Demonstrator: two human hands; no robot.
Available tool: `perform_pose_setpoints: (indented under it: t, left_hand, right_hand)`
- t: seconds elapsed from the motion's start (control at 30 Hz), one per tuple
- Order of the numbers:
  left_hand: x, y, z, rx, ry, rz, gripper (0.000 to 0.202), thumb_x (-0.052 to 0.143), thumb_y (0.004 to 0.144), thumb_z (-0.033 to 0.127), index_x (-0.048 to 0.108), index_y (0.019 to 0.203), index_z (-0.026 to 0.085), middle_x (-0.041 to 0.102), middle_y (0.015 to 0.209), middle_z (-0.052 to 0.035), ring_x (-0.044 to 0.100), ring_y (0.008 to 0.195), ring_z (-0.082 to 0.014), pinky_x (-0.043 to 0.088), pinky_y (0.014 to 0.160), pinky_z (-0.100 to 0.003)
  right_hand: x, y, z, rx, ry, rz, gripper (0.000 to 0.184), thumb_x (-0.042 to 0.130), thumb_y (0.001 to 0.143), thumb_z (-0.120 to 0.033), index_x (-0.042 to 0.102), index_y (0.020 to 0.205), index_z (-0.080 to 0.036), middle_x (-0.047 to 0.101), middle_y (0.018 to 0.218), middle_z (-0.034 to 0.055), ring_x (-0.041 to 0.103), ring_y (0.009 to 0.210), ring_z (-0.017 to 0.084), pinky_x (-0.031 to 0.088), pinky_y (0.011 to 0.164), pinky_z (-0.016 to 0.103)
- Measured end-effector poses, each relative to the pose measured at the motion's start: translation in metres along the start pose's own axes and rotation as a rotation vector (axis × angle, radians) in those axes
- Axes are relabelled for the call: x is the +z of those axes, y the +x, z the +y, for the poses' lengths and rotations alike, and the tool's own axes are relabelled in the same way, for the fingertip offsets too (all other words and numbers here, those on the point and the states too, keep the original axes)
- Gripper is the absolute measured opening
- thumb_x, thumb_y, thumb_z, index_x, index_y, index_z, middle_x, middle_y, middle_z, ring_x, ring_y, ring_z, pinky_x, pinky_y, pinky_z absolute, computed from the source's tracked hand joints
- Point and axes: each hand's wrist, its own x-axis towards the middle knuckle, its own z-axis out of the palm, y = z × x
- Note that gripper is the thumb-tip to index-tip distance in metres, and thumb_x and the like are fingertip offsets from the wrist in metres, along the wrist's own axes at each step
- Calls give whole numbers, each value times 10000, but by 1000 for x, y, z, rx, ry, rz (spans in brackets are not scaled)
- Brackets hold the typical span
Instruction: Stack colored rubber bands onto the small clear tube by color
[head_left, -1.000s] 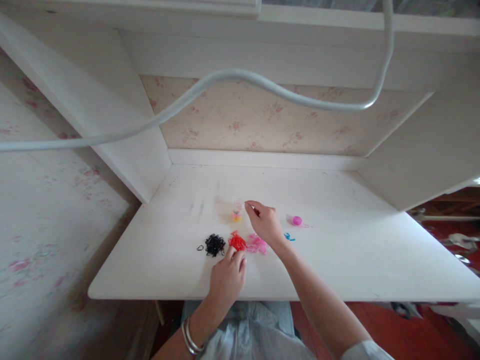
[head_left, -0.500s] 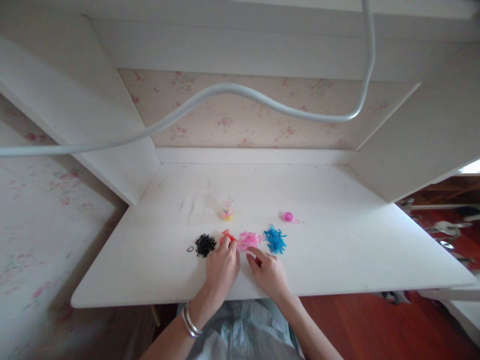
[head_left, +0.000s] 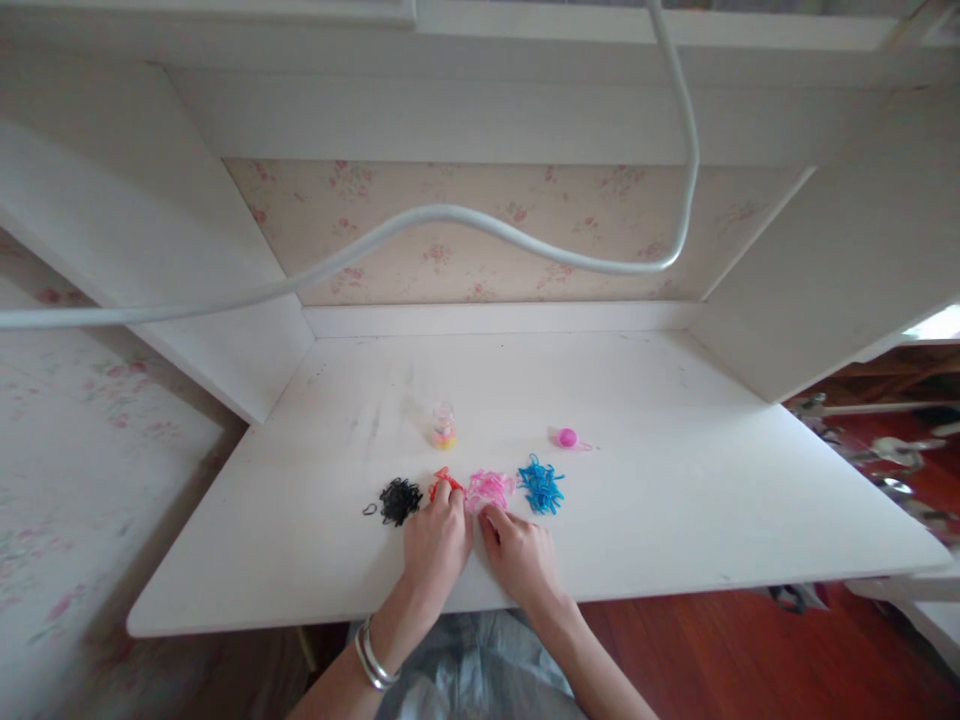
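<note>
Four small heaps of tiny rubber bands lie in a row on the white desk [head_left: 675, 470]: black [head_left: 397, 500], red [head_left: 441, 482], pink [head_left: 489, 488] and blue [head_left: 540, 485]. My left hand [head_left: 435, 545], with bangles on the wrist, rests with curled fingers on the red heap and covers part of it. My right hand [head_left: 523, 557] lies beside it, fingertips pinched at the near edge of the pink heap. Behind the heaps stands a little clear bottle [head_left: 443, 425] with yellow and pink inside. Its pink cap [head_left: 568, 437] lies to the right.
White shelf walls [head_left: 225, 300] close in the desk on the left and right, with flowered wallpaper [head_left: 480, 240] at the back. A white cable [head_left: 450, 215] hangs across the view. Red wooden floor [head_left: 750, 650] shows past the desk's front edge.
My right hand came back from the little bottle to the near edge of the pink heap, uncovering the blue heap. My left hand stayed on the red heap. The view dropped slightly.
</note>
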Motion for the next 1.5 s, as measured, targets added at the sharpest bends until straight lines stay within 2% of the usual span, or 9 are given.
perform_pose_setpoints:
  t: [0.17,0.43,0.7,0.87,1.03,1.13,1.23,1.33,1.5]
  left_hand:
    - [0,0,0,-4,-29,3,242,342,925,252,581,933,219,580,1129,-66,631,665,-140,436,512,-237]
    - [-4,-3,-2,-11,-112,-11,250,338,936,260,584,942,221,595,1057,-57,639,717,-134,430,526,-216]
    - [-6,-4,-4,-28,-155,-16,234,323,946,251,555,944,217,588,1013,-50,632,746,-129,444,568,-205]
    - [-4,-6,-3,-5,-155,-6,237,302,955,243,537,955,209,558,1079,-65,629,779,-122,455,568,-196]
    - [1,-10,-4,17,-169,-12,234,295,949,202,521,1004,228,555,1074,-47,629,739,-109,451,525,-191]
    - [5,-12,-5,38,-114,-17,232,315,932,170,524,1007,235,586,1046,-40,631,691,-122,441,497,-210]
    - [7,-13,-7,39,-92,-15,238,352,905,131,529,1024,235,615,1010,-43,636,692,-138,447,512,-224]
    - [5,-14,-7,19,-118,-19,264,366,887,112,528,1058,231,627,991,-50,643,715,-149,457,529,-233]
    - [1,-15,-6,-17,-152,-23,246,355,901,140,526,1052,230,589,1117,-57,643,727,-134,450,513,-224]
  right_hand:
    - [3,-2,6,30,93,47,315,351,953,-304,660,930,-252,700,713,5,636,593,131,280,512,213]
    - [3,-2,11,112,471,143,345,402,931,-406,698,976,-234,704,782,32,628,651,133,400,607,194]
    - [-1,6,18,238,732,103,366,498,861,-484,704,867,-181,518,518,-27,435,472,108,309,468,217]
    - [-11,16,20,259,878,143,347,545,827,-481,691,853,-167,619,676,19,488,557,119,374,512,218]
    - [-32,39,13,204,836,177,351,535,826,-489,700,893,-186,659,745,29,483,516,100,370,465,208]
    - [-49,61,2,193,827,161,365,526,824,-503,695,910,-191,655,692,14,471,457,89,350,419,201]
    - [-61,84,-13,150,853,134,350,522,825,-489,689,903,-191,683,777,29,510,457,87,375,425,201]
    - [-66,106,-28,98,858,93,335,520,824,-472,691,890,-192,689,816,31,514,463,84,393,447,207]
    - [-63,133,-43,-10,758,200,268,550,809,-420,719,837,-213,683,818,15,533,616,108,420,592,224]
